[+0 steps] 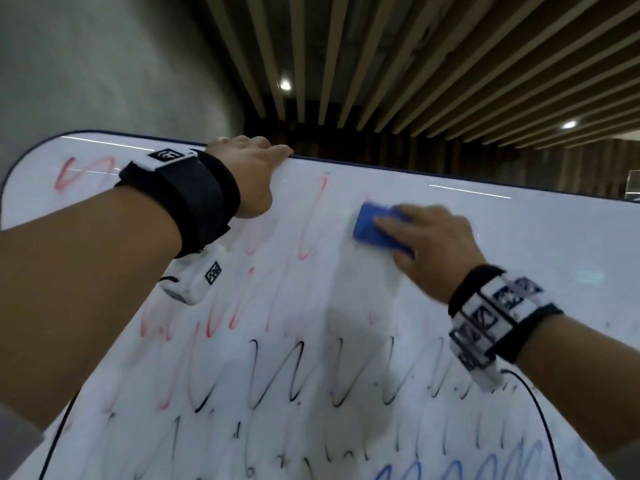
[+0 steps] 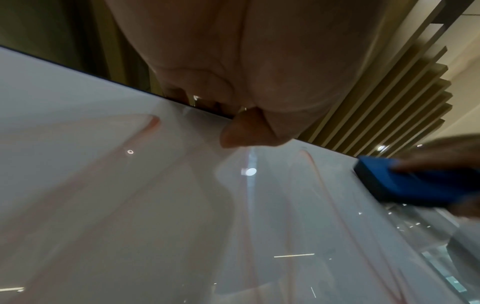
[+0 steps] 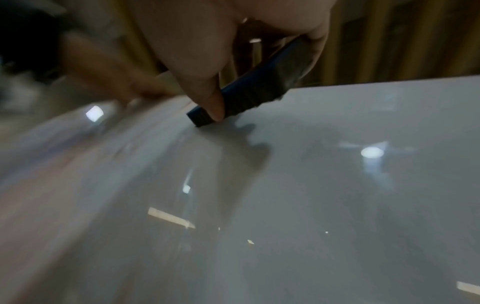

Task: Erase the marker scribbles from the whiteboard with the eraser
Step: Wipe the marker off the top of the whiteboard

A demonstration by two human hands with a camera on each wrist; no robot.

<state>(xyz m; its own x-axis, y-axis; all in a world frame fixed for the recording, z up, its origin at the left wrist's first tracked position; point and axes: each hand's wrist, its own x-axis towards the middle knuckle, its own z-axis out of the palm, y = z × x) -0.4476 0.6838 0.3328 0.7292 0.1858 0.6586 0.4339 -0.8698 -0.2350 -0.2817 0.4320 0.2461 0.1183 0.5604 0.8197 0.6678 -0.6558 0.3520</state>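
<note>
Your right hand (image 1: 436, 244) pinches the eraser (image 1: 375, 230) flat against the whiteboard (image 1: 519, 237), near its top edge; your left hand (image 1: 249, 174) hooks over that edge. Only the right wrist view shows your thumb (image 3: 207, 98) on the eraser's side.

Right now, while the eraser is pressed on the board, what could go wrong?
The right hand pinches the eraser by its edges, so a fast stroke may twist it loose. The left hand only grips the top edge of the whiteboard, so hard pushing could shift it. The red scribbles already look smeared; more passes may spread the ink.
</note>
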